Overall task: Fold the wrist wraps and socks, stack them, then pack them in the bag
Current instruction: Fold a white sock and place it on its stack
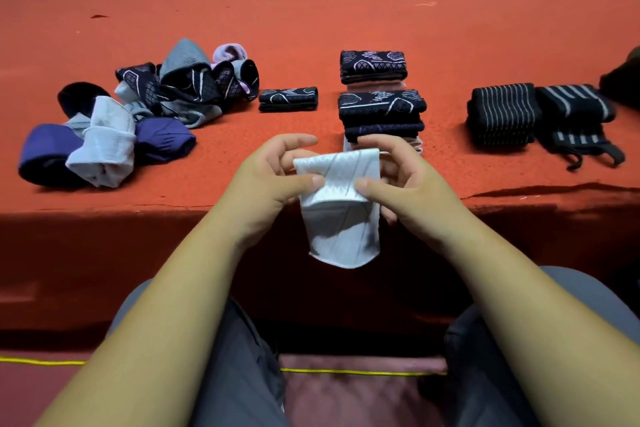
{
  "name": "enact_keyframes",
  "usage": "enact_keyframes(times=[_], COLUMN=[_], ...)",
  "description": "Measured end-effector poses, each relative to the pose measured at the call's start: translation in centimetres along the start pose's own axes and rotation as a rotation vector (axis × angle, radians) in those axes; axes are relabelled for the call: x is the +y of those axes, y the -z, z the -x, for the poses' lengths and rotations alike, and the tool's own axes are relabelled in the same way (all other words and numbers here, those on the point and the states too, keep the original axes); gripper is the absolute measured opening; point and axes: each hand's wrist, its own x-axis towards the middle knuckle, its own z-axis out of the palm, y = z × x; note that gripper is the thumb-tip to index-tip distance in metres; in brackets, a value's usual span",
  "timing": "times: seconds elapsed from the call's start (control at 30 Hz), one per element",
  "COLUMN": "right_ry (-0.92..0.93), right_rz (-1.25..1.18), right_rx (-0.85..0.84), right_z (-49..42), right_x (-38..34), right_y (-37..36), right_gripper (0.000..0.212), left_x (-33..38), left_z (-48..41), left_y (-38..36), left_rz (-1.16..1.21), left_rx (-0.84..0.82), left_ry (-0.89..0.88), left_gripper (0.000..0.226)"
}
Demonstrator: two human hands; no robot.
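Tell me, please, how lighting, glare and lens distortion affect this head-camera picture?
In the head view, the white sock held by the left hand and right hand is bright and nearly washed out; the dark folded stacks lose detail; the table front lies in deep shadow; the wide-angle lens bows the far table edge and stretches the forearms; focus looks fairly even.

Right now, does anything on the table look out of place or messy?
Mostly tidy. The right wrist wrap is looser than its neat neighbour, with straps trailing toward the table edge. One folded dark sock sits alone, apart from the two stacks. The pile on the left is still unfolded.
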Motion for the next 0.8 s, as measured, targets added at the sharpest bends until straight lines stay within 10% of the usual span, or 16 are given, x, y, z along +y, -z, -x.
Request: enact_keyframes(times=[0.8], right_ry=[-0.073], right_rz=[0.072], right_rx=[0.017], right_z=[0.19], right_x=[-0.13], right_y=[-0.45], right_gripper=[0.021], left_x=[0.06], left_z=[0.30], left_y=[0.58], left_rz=[0.013], left_rx=[-0.069], left_ry=[0.120], left_gripper=[0.039])
